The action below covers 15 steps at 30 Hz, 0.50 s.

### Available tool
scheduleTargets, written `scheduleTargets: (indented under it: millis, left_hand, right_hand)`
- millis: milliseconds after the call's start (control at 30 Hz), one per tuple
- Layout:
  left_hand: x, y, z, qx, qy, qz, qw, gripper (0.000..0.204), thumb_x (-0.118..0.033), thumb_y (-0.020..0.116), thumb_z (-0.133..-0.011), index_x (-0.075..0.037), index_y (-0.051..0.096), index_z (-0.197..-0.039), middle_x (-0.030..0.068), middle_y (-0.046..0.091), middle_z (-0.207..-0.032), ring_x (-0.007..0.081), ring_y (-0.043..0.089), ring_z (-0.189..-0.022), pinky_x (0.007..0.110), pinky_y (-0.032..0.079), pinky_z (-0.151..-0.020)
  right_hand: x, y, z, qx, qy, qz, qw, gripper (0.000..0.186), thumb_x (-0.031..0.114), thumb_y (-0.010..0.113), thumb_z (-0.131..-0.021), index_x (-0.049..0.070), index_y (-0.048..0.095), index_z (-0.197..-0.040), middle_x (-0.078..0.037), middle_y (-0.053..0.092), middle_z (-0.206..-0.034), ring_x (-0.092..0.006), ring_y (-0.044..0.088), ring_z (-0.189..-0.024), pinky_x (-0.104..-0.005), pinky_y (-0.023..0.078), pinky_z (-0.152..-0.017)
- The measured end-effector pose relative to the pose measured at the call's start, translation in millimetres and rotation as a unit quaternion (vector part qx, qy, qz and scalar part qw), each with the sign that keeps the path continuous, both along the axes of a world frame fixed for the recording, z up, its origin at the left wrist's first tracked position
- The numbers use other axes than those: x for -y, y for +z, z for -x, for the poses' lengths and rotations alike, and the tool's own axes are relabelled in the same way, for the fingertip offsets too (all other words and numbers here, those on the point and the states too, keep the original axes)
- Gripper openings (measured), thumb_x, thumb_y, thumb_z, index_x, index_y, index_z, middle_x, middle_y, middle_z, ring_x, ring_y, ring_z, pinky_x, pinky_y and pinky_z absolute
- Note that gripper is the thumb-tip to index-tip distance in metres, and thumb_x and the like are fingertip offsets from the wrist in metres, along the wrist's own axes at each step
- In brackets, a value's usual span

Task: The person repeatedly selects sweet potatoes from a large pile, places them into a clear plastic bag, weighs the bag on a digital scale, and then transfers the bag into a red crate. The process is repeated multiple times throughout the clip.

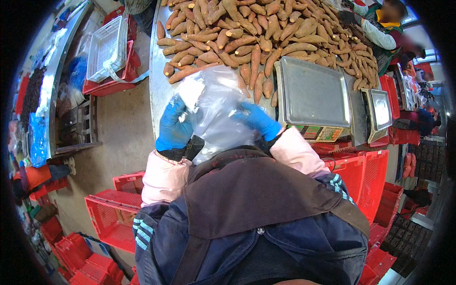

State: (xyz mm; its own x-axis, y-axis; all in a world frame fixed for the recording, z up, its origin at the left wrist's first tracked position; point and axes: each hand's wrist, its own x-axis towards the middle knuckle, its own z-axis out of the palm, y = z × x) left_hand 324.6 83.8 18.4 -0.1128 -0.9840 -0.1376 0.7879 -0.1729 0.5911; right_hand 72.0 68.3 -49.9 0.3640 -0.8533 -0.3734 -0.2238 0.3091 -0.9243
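A clear plastic bag [216, 109] is spread between my two blue-gloved hands, in front of my dark apron. My left hand [175, 124] closes on its left side, where a whitish bunched part sticks up. On the opposite side my right hand [259, 119] grips the plastic, fingers pointing inward. Seen through the film, the bag seems to hold nothing solid. Just beyond it a big heap of sweet potatoes [256, 35] covers the metal table [157, 71]. Right of my right hand stands a weighing scale [313, 90] with a bare steel pan.
A second scale [379, 111] stands farther right. Red crates [114, 216] flank me at left, and more red crates [363, 178] at right. A white crate [108, 47] rests on a red one at the far left. A co-worker [380, 35] stands beyond the heap's right side.
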Motion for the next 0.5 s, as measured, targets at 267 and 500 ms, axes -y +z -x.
scheduleTargets:
  millis: [267,500]
  left_hand:
    - [11,79,-18,-0.079,0.024,0.146,0.986,0.033,-0.018,0.050,-0.090,0.000,0.051,-0.117,0.0088,0.058,-0.106,0.0204,0.058,-0.092,0.035,0.050,-0.078]
    - [22,-2,28,0.004,0.028,-0.106,0.994,0.017,-0.007,0.054,-0.088,-0.007,0.056,-0.105,-0.0007,0.056,-0.086,0.0075,0.052,-0.073,0.021,0.045,-0.066]
  right_hand:
    - [-4,-23,-14,0.014,0.101,0.009,0.995,0.030,0.028,0.057,-0.087,0.004,0.065,-0.105,-0.008,0.066,-0.092,-0.0166,0.059,-0.076,-0.0284,0.046,-0.073]
    - [15,81,12,0.346,-0.131,-0.002,0.929,0.029,0.017,0.049,-0.089,-0.004,0.059,-0.106,-0.005,0.059,-0.080,-0.0070,0.050,-0.063,-0.0193,0.039,-0.054]
